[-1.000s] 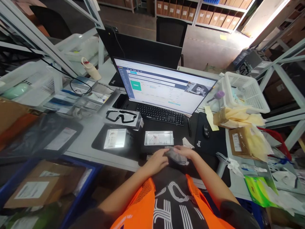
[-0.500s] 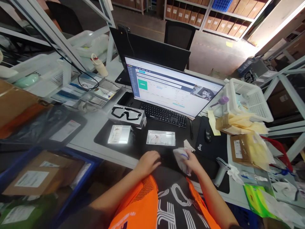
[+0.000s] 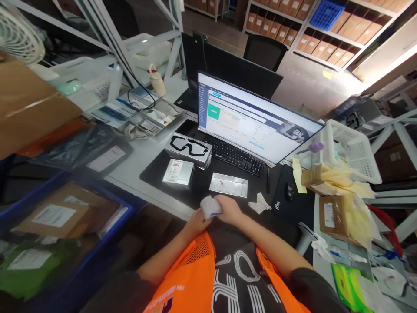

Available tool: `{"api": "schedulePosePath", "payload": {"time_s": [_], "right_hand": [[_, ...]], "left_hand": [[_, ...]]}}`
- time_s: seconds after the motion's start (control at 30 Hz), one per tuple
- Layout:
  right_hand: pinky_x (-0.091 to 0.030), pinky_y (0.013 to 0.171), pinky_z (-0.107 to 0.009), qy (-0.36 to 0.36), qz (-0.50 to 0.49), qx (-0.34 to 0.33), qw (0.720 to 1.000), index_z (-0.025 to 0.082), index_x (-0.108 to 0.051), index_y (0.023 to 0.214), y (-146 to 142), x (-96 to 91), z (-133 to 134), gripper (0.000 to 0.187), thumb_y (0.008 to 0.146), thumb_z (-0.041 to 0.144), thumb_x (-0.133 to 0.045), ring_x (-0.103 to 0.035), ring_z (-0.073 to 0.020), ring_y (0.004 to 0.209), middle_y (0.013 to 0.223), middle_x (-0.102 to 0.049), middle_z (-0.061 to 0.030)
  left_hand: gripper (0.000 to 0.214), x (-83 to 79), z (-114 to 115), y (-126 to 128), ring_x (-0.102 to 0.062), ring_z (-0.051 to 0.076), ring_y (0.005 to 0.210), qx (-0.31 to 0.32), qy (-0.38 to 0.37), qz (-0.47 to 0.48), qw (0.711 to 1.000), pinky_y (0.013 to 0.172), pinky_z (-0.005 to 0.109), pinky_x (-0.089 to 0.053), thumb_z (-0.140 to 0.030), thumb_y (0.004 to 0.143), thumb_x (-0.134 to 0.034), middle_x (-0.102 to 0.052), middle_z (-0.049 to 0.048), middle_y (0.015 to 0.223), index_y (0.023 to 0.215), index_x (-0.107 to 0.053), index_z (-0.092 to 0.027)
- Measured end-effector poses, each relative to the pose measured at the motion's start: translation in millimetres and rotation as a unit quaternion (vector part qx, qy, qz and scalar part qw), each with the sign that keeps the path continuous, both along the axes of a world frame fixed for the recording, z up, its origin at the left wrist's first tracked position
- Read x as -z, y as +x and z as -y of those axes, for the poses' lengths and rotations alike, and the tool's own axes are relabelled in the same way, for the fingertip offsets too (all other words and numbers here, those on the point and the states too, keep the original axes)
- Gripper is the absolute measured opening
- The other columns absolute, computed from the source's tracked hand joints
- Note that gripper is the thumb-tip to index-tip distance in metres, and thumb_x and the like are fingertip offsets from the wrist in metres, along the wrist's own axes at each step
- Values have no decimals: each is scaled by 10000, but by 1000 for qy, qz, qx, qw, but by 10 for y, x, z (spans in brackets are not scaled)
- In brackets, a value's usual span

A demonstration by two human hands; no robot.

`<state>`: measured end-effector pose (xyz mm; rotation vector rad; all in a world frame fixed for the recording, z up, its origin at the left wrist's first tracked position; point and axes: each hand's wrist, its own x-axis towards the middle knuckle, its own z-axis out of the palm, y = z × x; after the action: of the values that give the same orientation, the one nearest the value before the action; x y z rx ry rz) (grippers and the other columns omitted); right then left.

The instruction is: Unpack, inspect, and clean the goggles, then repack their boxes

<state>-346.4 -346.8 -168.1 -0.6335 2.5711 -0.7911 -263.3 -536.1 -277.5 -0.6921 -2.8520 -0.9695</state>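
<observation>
bundle [image 3: 210,208] of soft, pale grey-white material, marked with blue along its lower right side, sits between the person's two hands, in front of the torso and just off the near edge of the black desk mat [image 3: 198,191]. the left hand [image 3: 196,222] grips it from the lower left and the right hand [image 3: 228,210] from the right, the fingers of both curled in and closed on it; some fingertips are hidden behind the material.

just beyond the hands, a shallow silver tray [image 3: 228,185] lies on the mat with its open side up, a printed picture showing inside. to the right of the tray is a crumpled white paper [image 3: 259,203]. to its left stands a silver box [image 3: 178,172] with a label on top, and just behind that a longer box [image 3: 188,150] bearing a picture of black goggles.

farther back on the tabletop [image 3: 122,176] are a black keyboard [image 3: 236,155] and a lit monitor [image 3: 254,117]. a black pen [image 3: 268,180] lies to the right of the tray, near a mouse [image 3: 289,190]. a handheld scanner [image 3: 306,239] rests close to the right forearm.
</observation>
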Motion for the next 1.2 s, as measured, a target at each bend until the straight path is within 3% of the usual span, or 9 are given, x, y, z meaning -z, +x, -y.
{"api": "schedulePosePath", "payload": {"time_s": [0.27, 0.37, 0.43, 0.57, 0.67, 0.77, 0.97, 1.07, 1.2], "right_hand": [[-515, 841, -439, 198, 32, -72, 977, 67, -598, 1107, 18, 291, 433, 269, 897, 15, -438, -671, -324, 1016, 1063, -663, -273], [-523, 907, -394, 164, 62, -139, 975, 86, -606, 1202, -37, 276, 381, 402, 802, 56, -630, -658, -299, 1090, 1185, -666, -224], [-493, 1003, -335, 115, 81, -185, 973, 124, -567, 1329, -71, 218, 292, 598, 749, 88, -706, -622, -255, 1197, 1310, -645, -166], [-383, 1152, -332, 38, 84, -207, 974, 168, -499, 1456, 13, 15, 56, 612, 854, 102, -590, -470, -213, 1400, 1534, -476, -118], [-354, 1178, -452, -9, 82, -167, 983, 208, -620, 1357, 180, -134, -200, 469, 903, 129, -532, -486, -254, 1391, 1499, -515, -101], [-401, 1147, -452, -30, 101, -75, 992, 185, -679, 1286, 332, -164, -508, 398, 918, 166, -527, -561, -259, 1323, 1410, -600, -124], [-339, 1185, -485, -69, 163, 3, 984, 188, -615, 1368, 468, 121, -855, 638, 739, 115, -697, -444, -300, 1416, 1512, -474, -142], [-394, 1152, -451, -104, 180, 33, 978, 244, -713, 1229, 476, 279, -919, 484, 755, 146, -694, -547, -268, 1336, 1416, -599, -89], [-536, 988, -442, -56, 151, 142, 977, 181, -707, 1188, 486, 478, -1045, 360, 857, 171, -565, -707, -245, 1095, 1194, -734, -128]], "left_hand": [[256, 171, -39, 122, -666, 221, 978, -35, 26, -5, 999, 970, 426, -544, -197, 960, -420, -687, 87, 941, 991, -673, -207], [201, 190, -24, 100, -650, 268, 1097, -49, 26, 8, 998, 992, 476, -540, -189, 869, -574, -672, 103, 1083, 1061, -633, -209], [394, 198, -8, 90, -610, 318, 1200, -67, 20, 18, 997, 998, 518, -537, -179, 781, -680, -612, 147, 1261, 1160, -576, -198], [621, 202, 17, 79, -582, 347, 1268, -85, 3, 32, 996, 1000, 526, -541, -164, 715, -757, -518, 198, 1408, 1266, -471, -189], [608, 177, 27, 66, -591, 337, 1267, -82, -8, 31, 996, 993, 502, -546, -181, 756, -738, -523, 211, 1424, 1289, -447, -183], [544, 106, 39, 51, -609, 344, 1238, -79, -20, 24, 996, 997, 515, -533, -188, 808, -689, -537, 226, 1424, 1301, -458, -159], [519, -202, 1, -45, -417, 391, 1412, -39, -47, -6, 998, 1124, 579, -383, -222, 804, -698, -453, 235, 1508, 1285, -516, -153], [750, -372, -85, -180, -312, 397, 1469, 6, -76, 3, 997, 1187, 572, -294, -250, 686, -791, -356, 249, 1562, 1350, -464, -125], [988, -477, -209, -362, -387, 379, 1416, 14, -96, 37, 995, 1219, 578, -221, -246, 599, -823, -450, 222, 1477, 1456, -347, -121]]}}
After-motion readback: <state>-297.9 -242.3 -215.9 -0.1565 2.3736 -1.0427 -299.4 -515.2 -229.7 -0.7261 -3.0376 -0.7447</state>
